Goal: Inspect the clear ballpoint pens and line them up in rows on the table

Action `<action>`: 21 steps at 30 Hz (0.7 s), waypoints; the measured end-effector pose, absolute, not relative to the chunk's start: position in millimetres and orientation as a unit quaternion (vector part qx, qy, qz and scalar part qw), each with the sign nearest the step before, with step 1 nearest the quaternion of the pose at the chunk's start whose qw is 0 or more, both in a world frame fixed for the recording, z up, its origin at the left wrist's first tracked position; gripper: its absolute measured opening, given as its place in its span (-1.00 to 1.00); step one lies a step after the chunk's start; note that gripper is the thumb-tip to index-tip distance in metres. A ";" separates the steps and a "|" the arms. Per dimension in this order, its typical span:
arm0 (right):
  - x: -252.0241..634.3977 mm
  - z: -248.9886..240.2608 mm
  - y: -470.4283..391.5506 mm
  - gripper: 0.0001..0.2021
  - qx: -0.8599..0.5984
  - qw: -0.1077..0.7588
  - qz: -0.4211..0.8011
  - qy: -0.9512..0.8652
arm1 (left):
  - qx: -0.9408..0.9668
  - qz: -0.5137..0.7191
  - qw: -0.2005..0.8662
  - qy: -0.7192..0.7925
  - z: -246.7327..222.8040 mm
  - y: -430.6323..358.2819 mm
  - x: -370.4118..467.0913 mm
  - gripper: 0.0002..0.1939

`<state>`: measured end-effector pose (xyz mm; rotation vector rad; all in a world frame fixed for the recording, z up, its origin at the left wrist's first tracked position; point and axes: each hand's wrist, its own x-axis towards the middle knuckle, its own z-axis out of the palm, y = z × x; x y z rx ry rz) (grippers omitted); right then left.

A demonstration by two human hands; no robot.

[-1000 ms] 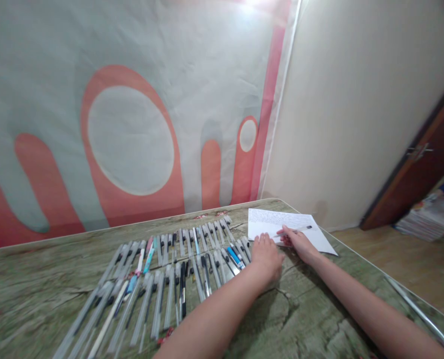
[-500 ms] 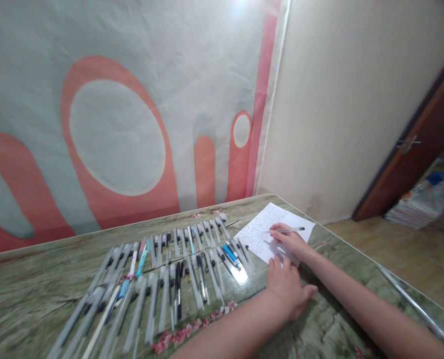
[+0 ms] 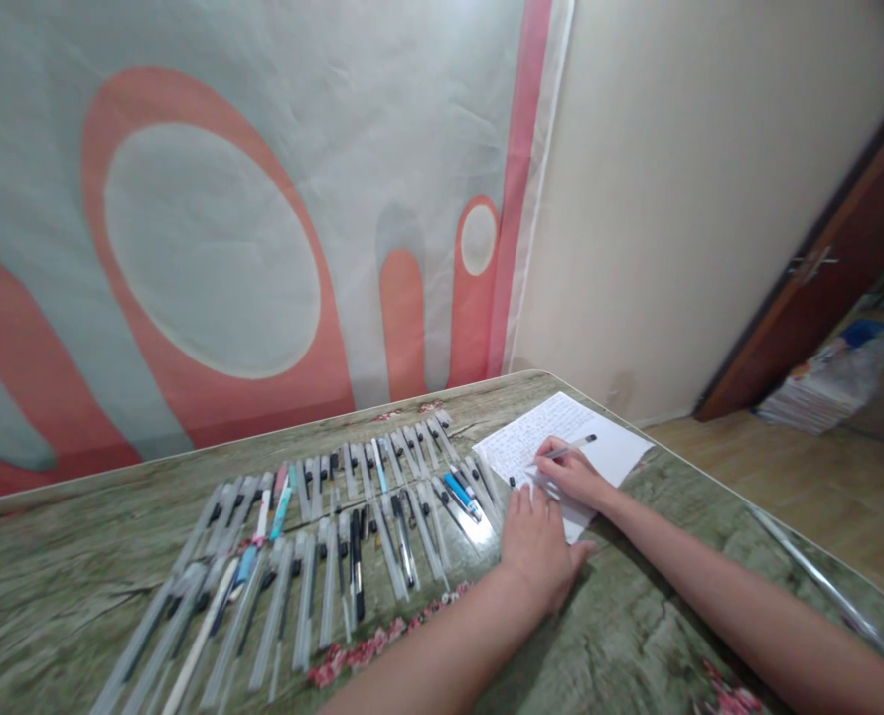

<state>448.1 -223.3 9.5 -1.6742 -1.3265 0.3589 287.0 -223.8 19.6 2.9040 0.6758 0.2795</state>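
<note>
My right hand [image 3: 572, 474] is closed round a slim pen [image 3: 576, 444] with a dark end, its tip resting on a sheet of paper [image 3: 612, 437]. Lines of handwriting cover the left part of the sheet; its right part is blank. My left hand [image 3: 535, 546] lies palm down at the sheet's lower edge, fingers stretched forward and thumb out to the right. Just ahead of its fingertips is a small black piece [image 3: 512, 482], perhaps a pen cap. Left of this hand, clear-barrelled pens [image 3: 330, 586] lie in rows.
Among the pens are a blue one [image 3: 458, 495], a teal one [image 3: 282, 506] and a long white one [image 3: 202, 636]. The table [image 3: 62, 586] has a green marbled cover with pink flowers. A banner [image 3: 211, 238] hangs behind. At right stands a brown door [image 3: 821, 258].
My left hand has moved left along the sheet's lower edge. The paper sits slightly turned, its right corner farther right. The pen stays in my right hand, and the camera view has shifted a little.
</note>
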 end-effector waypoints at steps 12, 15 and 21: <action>445.0 4.1 -229.9 -0.85 -0.699 0.481 0.163 -0.504 | 0.963 0.112 0.019 0.243 20.7 -180.1 281.3 -0.42; 445.2 1.3 -230.7 -0.84 -0.707 0.496 0.145 -0.482 | 0.959 0.103 0.024 0.263 17.8 -178.1 281.7 -0.39; 443.6 3.7 -233.0 -0.84 -0.711 0.493 0.143 -0.481 | 0.950 0.101 0.016 0.296 15.2 -178.3 283.9 -0.31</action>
